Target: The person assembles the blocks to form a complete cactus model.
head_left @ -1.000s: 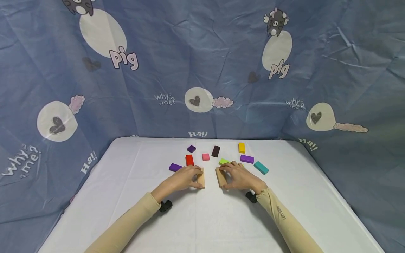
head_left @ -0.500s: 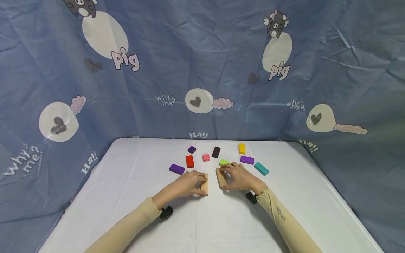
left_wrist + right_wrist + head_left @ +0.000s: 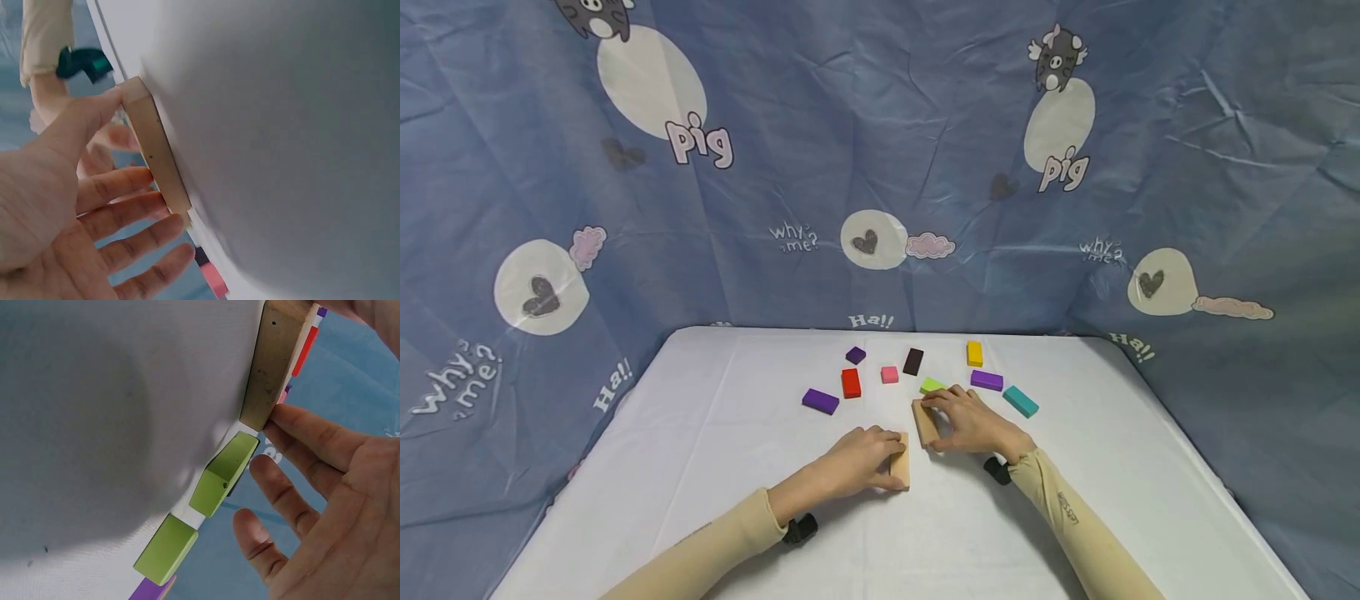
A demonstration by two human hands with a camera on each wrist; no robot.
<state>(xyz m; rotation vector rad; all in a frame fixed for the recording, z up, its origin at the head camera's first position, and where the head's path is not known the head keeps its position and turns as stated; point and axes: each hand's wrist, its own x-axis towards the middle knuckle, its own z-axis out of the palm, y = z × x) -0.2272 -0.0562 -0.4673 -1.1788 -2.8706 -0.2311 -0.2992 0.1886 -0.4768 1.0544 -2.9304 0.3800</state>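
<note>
My left hand (image 3: 862,461) pinches a plain wooden block (image 3: 901,468) between its thumb and fingers, low at the white table's middle. The left wrist view shows the thumb at one end of this block (image 3: 155,150) and fingertips near the other end. A second plain wooden block (image 3: 926,423) lies a little farther away and to the right, held end to end by my right hand (image 3: 972,422). In the right wrist view an index fingertip touches the lower end of that block (image 3: 270,365), while the other fingers spread loosely. The two wooden blocks are apart.
Past my hands lie loose blocks: purple (image 3: 821,402), red (image 3: 851,383), pink (image 3: 890,375), dark brown (image 3: 913,362), yellow (image 3: 974,353) and teal (image 3: 1021,402). Two green blocks (image 3: 165,551) sit close to my right fingers. A patterned blue cloth (image 3: 880,167) hangs behind the table.
My left hand has drawn its wooden block toward me and rightward, away from the purple and red blocks. My right hand and its block have stayed in place.
</note>
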